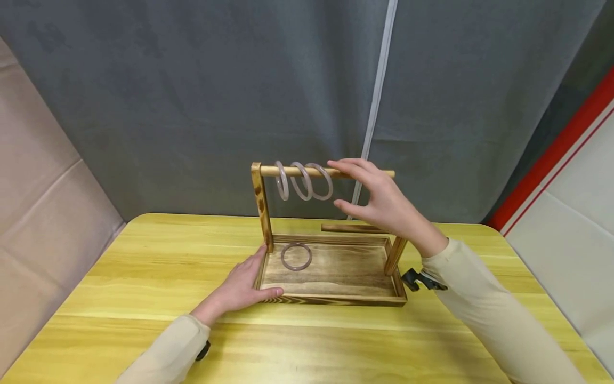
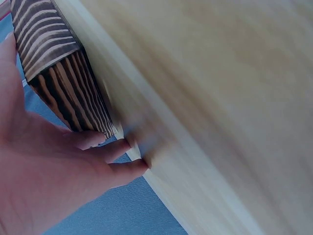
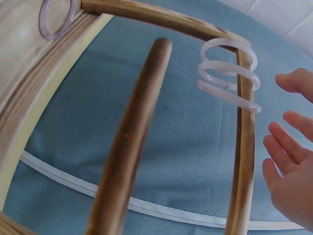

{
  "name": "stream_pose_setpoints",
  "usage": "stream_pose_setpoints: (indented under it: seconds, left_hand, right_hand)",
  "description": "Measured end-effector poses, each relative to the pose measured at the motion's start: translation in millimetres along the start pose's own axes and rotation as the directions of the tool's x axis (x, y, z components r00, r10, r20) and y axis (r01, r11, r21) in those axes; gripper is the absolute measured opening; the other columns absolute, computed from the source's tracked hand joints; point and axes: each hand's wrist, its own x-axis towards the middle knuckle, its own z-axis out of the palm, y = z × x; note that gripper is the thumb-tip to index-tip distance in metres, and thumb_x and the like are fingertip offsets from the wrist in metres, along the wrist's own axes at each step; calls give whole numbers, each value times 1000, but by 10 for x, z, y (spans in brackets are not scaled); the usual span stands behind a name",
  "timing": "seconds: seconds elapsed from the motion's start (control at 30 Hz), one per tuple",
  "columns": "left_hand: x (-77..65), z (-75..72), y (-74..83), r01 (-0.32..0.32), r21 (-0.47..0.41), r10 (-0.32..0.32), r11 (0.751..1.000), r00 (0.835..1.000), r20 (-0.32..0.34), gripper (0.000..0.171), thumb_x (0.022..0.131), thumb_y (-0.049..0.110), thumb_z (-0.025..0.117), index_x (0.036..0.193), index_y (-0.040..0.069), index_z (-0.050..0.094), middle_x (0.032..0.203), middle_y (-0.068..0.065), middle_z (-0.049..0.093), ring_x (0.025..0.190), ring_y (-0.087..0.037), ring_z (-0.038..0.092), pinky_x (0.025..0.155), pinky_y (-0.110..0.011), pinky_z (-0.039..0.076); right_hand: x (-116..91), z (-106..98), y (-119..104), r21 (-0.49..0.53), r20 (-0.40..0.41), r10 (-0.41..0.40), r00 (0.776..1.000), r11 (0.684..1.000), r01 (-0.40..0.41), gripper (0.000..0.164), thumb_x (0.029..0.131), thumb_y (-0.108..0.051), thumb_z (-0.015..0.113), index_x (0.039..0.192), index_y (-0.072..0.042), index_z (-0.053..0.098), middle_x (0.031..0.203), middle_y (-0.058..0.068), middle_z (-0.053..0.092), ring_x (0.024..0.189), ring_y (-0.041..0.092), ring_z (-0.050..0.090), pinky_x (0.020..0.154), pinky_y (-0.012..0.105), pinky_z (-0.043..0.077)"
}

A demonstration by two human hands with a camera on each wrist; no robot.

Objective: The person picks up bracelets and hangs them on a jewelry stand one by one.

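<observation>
A wooden bangle stand with a tray base (image 1: 350, 266) stands on the table. Three pale lilac bangles (image 1: 308, 184) hang from its upper bar (image 1: 268, 171), towards the left post (image 1: 262, 208). Another bangle (image 1: 282, 257) lies flat in the tray at the left. My left hand (image 1: 242, 285) holds the tray's left end, thumb at the front rim, fingers along the side; the left wrist view shows them against the striped corner (image 2: 68, 73). My right hand (image 1: 381, 194) is beside the bar, thumb and fingers apart, just right of the nearest bangle, holding nothing.
A shorter, lower bar (image 1: 352, 228) juts left from the right post (image 1: 395, 255) with a free end. Behind the yellow wooden table (image 1: 168, 256) hangs a grey curtain (image 1: 192, 106). Pale padded panels (image 1: 43, 176) flank the sides.
</observation>
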Motion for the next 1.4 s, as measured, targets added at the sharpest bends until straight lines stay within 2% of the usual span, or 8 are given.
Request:
stream_pose_setpoints:
  seconds: [0.2, 0.6, 0.77, 1.1, 1.4]
  left_hand:
    - [10, -15, 13, -3, -3, 3, 1000, 1000, -1, 110, 83, 59, 66, 151, -7, 10, 154, -26, 18, 137, -45, 25, 110, -61, 18]
    - [23, -8, -4, -6, 9, 6, 1000, 1000, -2, 110, 83, 59, 66, 151, -7, 11, 154, -26, 19, 137, -44, 26, 109, -62, 20]
    - [26, -8, -2, -7, 8, 7, 1000, 1000, -3, 110, 83, 59, 66, 151, -7, 11, 155, -25, 19, 138, -44, 26, 109, -62, 20]
    - [31, -17, 13, -3, 4, 3, 1000, 1000, -1, 109, 83, 58, 67, 151, -7, 11, 155, -25, 18, 138, -44, 25, 110, -62, 19]
    - [24, -20, 17, 0, 4, 0, 1000, 1000, 4, 109, 84, 59, 66, 151, -7, 10, 155, -26, 18, 138, -44, 24, 110, -61, 18]
  right_hand:
    - [-165, 40, -1, 22, -32, -6, 999, 1000, 7, 57, 79, -6, 79, 132, -3, 58, 131, 12, 56, 121, 27, 51, 99, 49, 43]
    - [-628, 220, 96, 88, -4, 80, 997, 993, -79, 57, 80, -2, 77, 133, -7, 57, 128, 7, 58, 118, 24, 54, 94, 47, 47]
    - [-764, 285, 142, 100, -1, 97, 995, 990, -96, 55, 80, 1, 76, 132, -7, 58, 127, 5, 59, 111, 23, 58, 91, 40, 50]
    - [-886, 463, 150, 158, -20, 42, 999, 987, -39, 51, 78, 6, 74, 127, -2, 61, 124, 7, 63, 108, 24, 60, 90, 36, 51]
    - [-924, 682, 167, 222, 44, 40, 998, 974, -49, 41, 81, 5, 71, 121, -1, 64, 116, 6, 67, 107, 23, 63, 91, 37, 51]
